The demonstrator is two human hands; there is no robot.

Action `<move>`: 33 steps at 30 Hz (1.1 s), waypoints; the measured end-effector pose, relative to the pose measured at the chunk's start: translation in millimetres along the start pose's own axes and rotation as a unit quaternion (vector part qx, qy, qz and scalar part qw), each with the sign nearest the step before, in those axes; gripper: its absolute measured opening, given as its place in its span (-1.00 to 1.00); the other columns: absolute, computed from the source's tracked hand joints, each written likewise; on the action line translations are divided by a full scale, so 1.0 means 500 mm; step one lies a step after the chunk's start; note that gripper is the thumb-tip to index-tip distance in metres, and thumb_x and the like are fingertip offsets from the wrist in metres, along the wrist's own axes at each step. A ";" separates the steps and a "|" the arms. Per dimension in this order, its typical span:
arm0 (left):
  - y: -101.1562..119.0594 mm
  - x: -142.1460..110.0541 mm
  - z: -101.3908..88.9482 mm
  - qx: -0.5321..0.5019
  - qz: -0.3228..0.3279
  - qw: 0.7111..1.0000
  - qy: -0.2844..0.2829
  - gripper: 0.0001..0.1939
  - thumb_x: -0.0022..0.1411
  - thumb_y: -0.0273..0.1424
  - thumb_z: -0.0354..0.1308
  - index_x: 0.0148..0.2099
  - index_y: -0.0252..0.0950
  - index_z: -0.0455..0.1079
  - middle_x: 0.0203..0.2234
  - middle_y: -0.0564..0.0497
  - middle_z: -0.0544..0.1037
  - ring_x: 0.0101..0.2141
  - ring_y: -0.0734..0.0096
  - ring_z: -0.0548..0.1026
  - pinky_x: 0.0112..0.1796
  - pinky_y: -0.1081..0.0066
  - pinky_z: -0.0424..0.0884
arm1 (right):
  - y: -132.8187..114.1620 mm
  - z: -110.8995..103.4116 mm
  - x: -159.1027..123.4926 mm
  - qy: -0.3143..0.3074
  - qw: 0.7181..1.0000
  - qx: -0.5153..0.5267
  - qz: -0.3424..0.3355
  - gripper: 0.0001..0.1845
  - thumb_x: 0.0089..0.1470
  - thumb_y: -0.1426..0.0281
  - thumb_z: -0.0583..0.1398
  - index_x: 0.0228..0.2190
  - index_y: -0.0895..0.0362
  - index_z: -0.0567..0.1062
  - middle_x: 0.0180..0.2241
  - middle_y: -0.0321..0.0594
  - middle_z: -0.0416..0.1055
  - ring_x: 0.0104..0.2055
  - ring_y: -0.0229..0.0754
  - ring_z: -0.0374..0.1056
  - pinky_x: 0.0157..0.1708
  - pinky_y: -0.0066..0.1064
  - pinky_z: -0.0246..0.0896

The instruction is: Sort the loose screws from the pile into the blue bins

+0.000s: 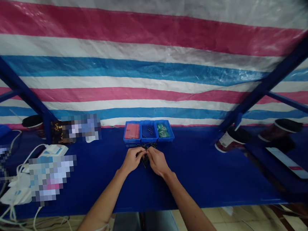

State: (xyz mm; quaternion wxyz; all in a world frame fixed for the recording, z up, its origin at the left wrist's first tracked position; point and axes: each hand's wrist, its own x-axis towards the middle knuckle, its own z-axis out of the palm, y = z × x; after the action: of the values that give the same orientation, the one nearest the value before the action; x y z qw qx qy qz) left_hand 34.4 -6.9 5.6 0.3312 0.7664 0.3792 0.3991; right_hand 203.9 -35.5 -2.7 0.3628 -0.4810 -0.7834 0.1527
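Pins, thin, dark and metal, lie in a loose heap near the middle of the bench, toward its back edge, with some passing under the person's fingers. They could be screws or nails; the view is too small to tell.

Both hands hover over the heap, curled inward and far from fully open. The left hand and the right hand nearly meet, their fingertips touching or almost touching above the pins. Whether either hand has hold of a pin cannot be told.

Just behind the heap, at the bench's back edge, sits a blue tray with three compartments. The left one holds a flat pink item, the middle one holds more dark pins, and the right one holds green packets.

Toward the bench's left edge lie a white power strip and tangled white cables, beside blurred objects. Toward the right edge stand two dark-lidded cups, with a tablet near the nearer corner. A striped tarp in pink, white and blue hangs behind the bench.
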 end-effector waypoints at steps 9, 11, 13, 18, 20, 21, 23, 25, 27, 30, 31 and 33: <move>0.004 -0.002 0.005 0.000 -0.004 1.000 0.004 -0.70 0.38 -0.33 0.03 -0.36 -0.31 0.48 -0.54 0.02 0.52 -0.48 0.42 0.44 -0.36 0.48 0.29 | -0.008 0.002 0.008 0.015 0.996 0.069 0.054 -0.51 0.40 0.24 -0.11 -0.49 0.13 0.38 -0.57 -0.30 0.30 -0.55 -0.27 0.22 -0.48 -0.43 -0.01; 0.004 -0.003 0.007 0.006 -0.006 1.000 -0.001 -0.69 0.38 -0.31 0.03 -0.36 -0.31 0.49 -0.53 0.02 0.52 -0.48 0.41 0.44 -0.36 0.48 0.29 | -0.010 -0.004 0.006 0.012 0.994 0.085 0.064 -0.46 0.40 0.19 -0.11 -0.50 0.14 0.42 -0.58 -0.30 0.29 -0.56 -0.27 0.21 -0.48 -0.44 -0.01; 0.003 -0.003 0.007 0.008 -0.005 1.000 -0.006 -0.69 0.38 -0.31 0.04 -0.37 -0.31 0.48 -0.54 0.02 0.52 -0.48 0.41 0.44 -0.37 0.48 0.28 | -0.010 -0.009 0.002 0.012 0.992 0.100 0.074 -0.42 0.38 0.13 -0.10 -0.53 0.15 0.41 -0.61 -0.32 0.24 -0.58 -0.28 0.16 -0.50 -0.44 -0.03; 0.003 -0.004 0.004 0.011 0.001 1.000 0.003 -0.70 0.38 -0.33 0.05 -0.38 -0.31 0.47 -0.55 0.03 0.50 -0.49 0.43 0.43 -0.37 0.48 0.29 | -0.006 -0.008 -0.007 0.033 0.982 0.133 0.132 -0.38 0.36 0.07 -0.09 -0.64 0.14 0.23 -0.65 -0.36 0.08 -0.58 -0.32 0.01 -0.55 -0.44 -0.15; 0.002 -0.004 0.003 0.018 0.003 1.000 0.006 -0.70 0.38 -0.32 0.05 -0.36 -0.30 0.48 -0.54 0.02 0.51 -0.48 0.42 0.44 -0.37 0.47 0.30 | -0.002 -0.004 -0.008 0.029 0.979 0.139 0.145 -0.37 0.35 0.05 -0.09 -0.65 0.14 0.20 -0.65 -0.36 0.06 -0.58 -0.32 -0.03 -0.55 -0.43 -0.18; 0.001 -0.005 0.003 0.021 0.004 1.000 0.006 -0.71 0.38 -0.31 0.05 -0.34 -0.30 0.49 -0.53 0.02 0.52 -0.48 0.41 0.45 -0.36 0.47 0.31 | 0.000 -0.002 -0.007 0.026 0.979 0.141 0.147 -0.36 0.34 0.03 -0.09 -0.66 0.13 0.19 -0.65 -0.36 0.05 -0.58 -0.32 -0.04 -0.55 -0.43 -0.19; 0.000 -0.005 0.004 0.027 0.005 1.000 0.005 -0.72 0.39 -0.30 0.05 -0.30 -0.30 0.51 -0.50 0.01 0.54 -0.46 0.40 0.46 -0.34 0.46 0.32 | 0.005 0.001 -0.006 0.027 0.978 0.145 0.149 -0.35 0.33 0.02 -0.09 -0.67 0.13 0.17 -0.66 -0.37 0.03 -0.58 -0.33 -0.06 -0.56 -0.43 -0.20; -0.002 -0.006 0.004 0.030 0.007 1.000 0.004 -0.73 0.38 -0.30 0.06 -0.26 -0.29 0.52 -0.49 -0.01 0.55 -0.45 0.39 0.46 -0.34 0.45 0.32 | 0.008 0.001 -0.006 0.030 0.978 0.146 0.145 -0.36 0.33 0.02 -0.06 -0.67 0.13 0.17 -0.66 -0.38 0.01 -0.58 -0.34 -0.07 -0.56 -0.43 -0.20; -0.004 -0.006 0.005 0.030 0.010 0.999 0.005 -0.75 0.38 -0.30 0.06 -0.25 -0.29 0.52 -0.48 -0.01 0.55 -0.45 0.39 0.47 -0.34 0.45 0.32 | 0.008 -0.001 -0.005 0.027 0.980 0.146 0.133 -0.38 0.32 0.03 -0.04 -0.65 0.14 0.19 -0.65 -0.39 0.02 -0.58 -0.34 -0.07 -0.55 -0.44 -0.19; -0.005 -0.007 0.004 0.028 0.013 1.000 0.006 -0.76 0.38 -0.32 0.08 -0.26 -0.28 0.52 -0.46 -0.01 0.56 -0.44 0.39 0.47 -0.34 0.45 0.31 | 0.005 -0.006 -0.006 0.018 0.982 0.152 0.113 -0.44 0.34 0.09 -0.02 -0.61 0.15 0.22 -0.64 -0.40 0.05 -0.57 -0.35 -0.04 -0.53 -0.45 -0.15; -0.005 -0.007 0.004 0.027 0.012 1.000 0.005 -0.77 0.37 -0.32 0.09 -0.26 -0.28 0.52 -0.45 -0.01 0.57 -0.43 0.39 0.47 -0.34 0.45 0.31 | 0.003 -0.008 -0.006 0.017 0.982 0.152 0.107 -0.46 0.34 0.12 -0.02 -0.60 0.14 0.22 -0.63 -0.40 0.06 -0.57 -0.35 -0.02 -0.52 -0.46 -0.13; -0.004 -0.007 0.003 0.026 0.010 1.000 0.005 -0.77 0.37 -0.32 0.09 -0.27 -0.29 0.52 -0.45 -0.01 0.57 -0.43 0.40 0.47 -0.34 0.46 0.30 | 0.000 -0.010 -0.006 0.020 0.984 0.150 0.096 -0.50 0.35 0.17 -0.01 -0.58 0.14 0.22 -0.62 -0.40 0.08 -0.57 -0.35 0.01 -0.51 -0.46 -0.11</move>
State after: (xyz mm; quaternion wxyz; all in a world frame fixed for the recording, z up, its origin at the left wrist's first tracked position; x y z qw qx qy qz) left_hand 34.0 -9.1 2.1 0.3052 0.7764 0.3837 0.3960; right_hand 208.3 -38.5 -0.5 0.4299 -0.4971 -0.6944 0.2930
